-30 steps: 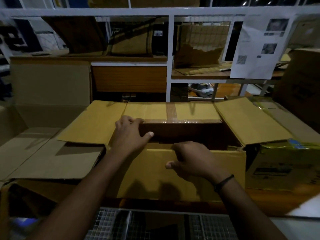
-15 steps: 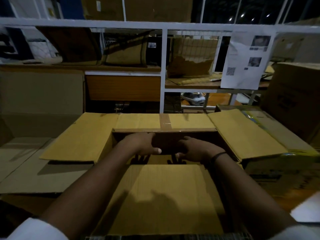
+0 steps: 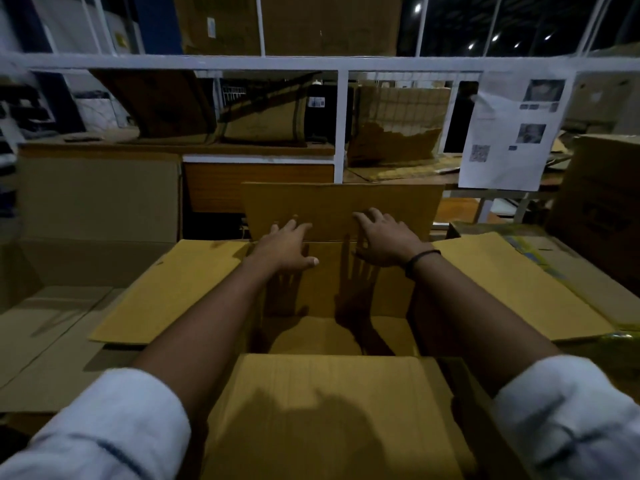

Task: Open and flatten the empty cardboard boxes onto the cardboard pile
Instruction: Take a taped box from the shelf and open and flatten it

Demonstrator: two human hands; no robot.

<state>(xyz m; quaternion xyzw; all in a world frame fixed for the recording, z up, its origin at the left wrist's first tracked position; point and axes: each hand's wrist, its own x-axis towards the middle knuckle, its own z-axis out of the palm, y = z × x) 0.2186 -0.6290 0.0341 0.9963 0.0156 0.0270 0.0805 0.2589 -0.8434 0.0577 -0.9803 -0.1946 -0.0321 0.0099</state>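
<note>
An open brown cardboard box (image 3: 332, 403) stands right in front of me, its inside empty. Its side flaps lie spread out, the left flap (image 3: 173, 292) and the right flap (image 3: 512, 289). The far flap (image 3: 339, 206) stands upright. My left hand (image 3: 285, 249) and my right hand (image 3: 384, 239) reach across the box, fingers spread, and press flat against the base of the far flap. The near flap (image 3: 329, 410) lies toward me, shadowed by my head.
Flattened cardboard sheets (image 3: 52, 334) lie at the left, with a tall open box (image 3: 97, 202) behind them. More boxes (image 3: 595, 209) crowd the right. A white metal rack (image 3: 341, 126) with cardboard and a printed paper sheet (image 3: 512, 133) stands behind.
Both hands moved from the box's inner far wall up onto the far flap, which has swung from lying flat outward to standing upright. My view has come closer over the box.
</note>
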